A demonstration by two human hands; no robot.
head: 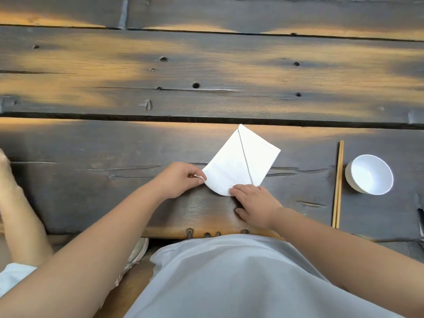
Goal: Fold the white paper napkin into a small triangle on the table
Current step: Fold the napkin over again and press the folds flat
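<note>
The napkin (238, 161) lies on the worktop (91, 145) just in front of the person, partly folded, one flap crossing another along a diagonal edge and its near side curling in a soft bend. The left hand (181, 179) pinches the near-left corner between thumb and fingertip. The right hand (254, 203) rests flat, fingers straight, pressing the near edge down. The paper looks thin and very light, limp rather than stiff, and I would guess it tears or slides easily; corners and fresh creases seem the safest places to hold, with a flat palm to pin the rest. The worktop is dark, weathered planks with knots, cracks and gaps between boards, which could snag a crease. Chopsticks (338, 182) and a white bowl (369, 174) sit well to the right. Warm light falls in patches across the wood.
</note>
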